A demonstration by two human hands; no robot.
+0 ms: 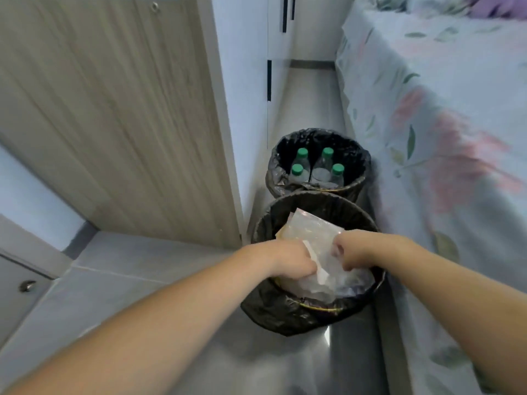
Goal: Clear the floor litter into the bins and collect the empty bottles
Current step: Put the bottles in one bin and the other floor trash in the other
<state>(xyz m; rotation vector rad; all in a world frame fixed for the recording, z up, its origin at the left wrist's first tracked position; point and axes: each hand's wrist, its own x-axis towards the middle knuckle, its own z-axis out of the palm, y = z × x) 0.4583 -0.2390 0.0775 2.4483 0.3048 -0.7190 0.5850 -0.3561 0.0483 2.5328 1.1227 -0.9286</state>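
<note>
Two round bins lined with black bags stand in a narrow aisle. The far bin (353, 155) holds several clear plastic bottles with green caps (302, 152), standing upright. Over the near bin (273, 220) both hands grip a bundle of clear plastic wrappers and paper (310, 226). My left hand (291, 259) clutches its left side, my right hand (356, 249) its right side. The bundle sits partly inside the near bin, and its lower part hangs below my fingers.
A wood-grain cabinet panel (114, 118) and white cupboard doors (251, 81) wall the left side. A bed with a floral sheet (442, 124) runs along the right. Grey tiled floor (171, 280) lies under my arms.
</note>
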